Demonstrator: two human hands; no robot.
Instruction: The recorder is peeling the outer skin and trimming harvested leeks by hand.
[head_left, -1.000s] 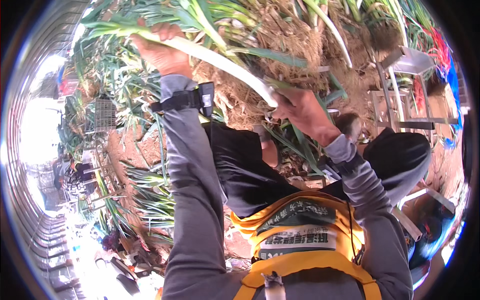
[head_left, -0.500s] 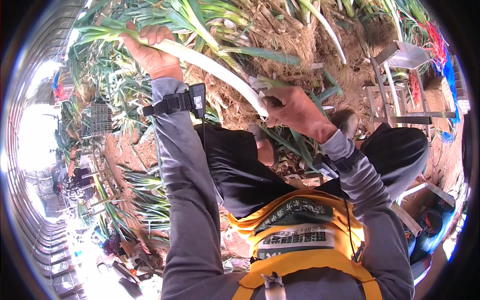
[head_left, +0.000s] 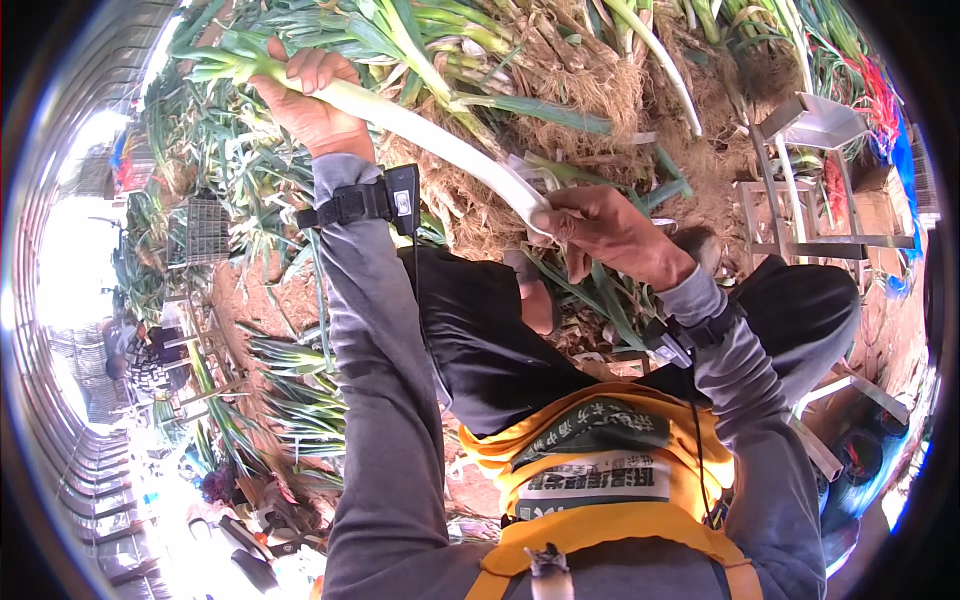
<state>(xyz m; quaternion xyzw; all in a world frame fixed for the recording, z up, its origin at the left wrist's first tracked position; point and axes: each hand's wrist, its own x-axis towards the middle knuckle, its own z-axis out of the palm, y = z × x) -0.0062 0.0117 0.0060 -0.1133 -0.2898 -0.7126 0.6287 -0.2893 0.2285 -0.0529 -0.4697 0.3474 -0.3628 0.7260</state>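
A long green onion [head_left: 440, 135] with a thick white stalk slants across in front of me. My left hand [head_left: 315, 105] is wrapped round its upper part, just below the green leaves. At the lower, root end of the stalk, the thumb and fingers of my right hand [head_left: 620, 235] pinch the tip. A thin, pale strip of loose skin shows beside that end, but I cannot tell whether the fingers hold it. Right beyond both hands lie heaped green onions with shaggy brown roots [head_left: 570, 85].
A metal frame stand with a tray top [head_left: 815, 122] is at the right. Green onions [head_left: 300, 385] lie on the ground left of my left arm, near a wire crate [head_left: 198, 232]. My bent knees [head_left: 800, 310] are under the hands. Another person [head_left: 150, 365] is at the far left.
My right hand has turned from a curled grasp over the root end to a pinch with the fingers more extended. The left hand keeps its hold. The whole view has shifted slightly.
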